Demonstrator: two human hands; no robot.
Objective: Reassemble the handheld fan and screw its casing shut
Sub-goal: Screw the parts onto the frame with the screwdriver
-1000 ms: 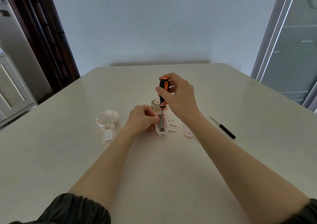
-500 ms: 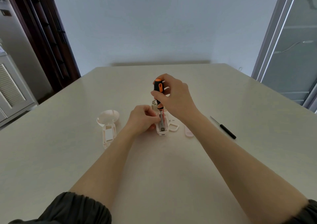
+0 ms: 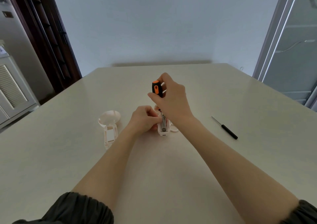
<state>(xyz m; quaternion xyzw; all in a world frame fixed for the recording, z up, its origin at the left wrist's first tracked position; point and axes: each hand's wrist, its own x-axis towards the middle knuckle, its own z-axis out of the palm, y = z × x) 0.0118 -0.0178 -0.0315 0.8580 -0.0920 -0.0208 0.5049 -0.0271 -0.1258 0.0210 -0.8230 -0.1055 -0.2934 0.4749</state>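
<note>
The white fan body (image 3: 163, 131) lies open-side up on the table (image 3: 171, 181), its handle end toward me. My left hand (image 3: 145, 120) is closed on its left side and pins it down. My right hand (image 3: 172, 98) grips the black-and-orange screwdriver (image 3: 157, 89) nearly upright, shaft tip down inside the handle cavity. The fan's head is mostly hidden behind my hands. The other white casing half (image 3: 109, 127), round dish end away from me, lies apart to the left.
A small black screwdriver (image 3: 226, 128) lies on the table to the right. A white loop-shaped part (image 3: 175, 130) peeks out beside my right wrist. A dark door frame stands at far left and a glass door at far right.
The screwdriver handle has leaned slightly left while my right hand's fingers shifted on it, as in turning. My left hand and the fan body have stayed in place.
</note>
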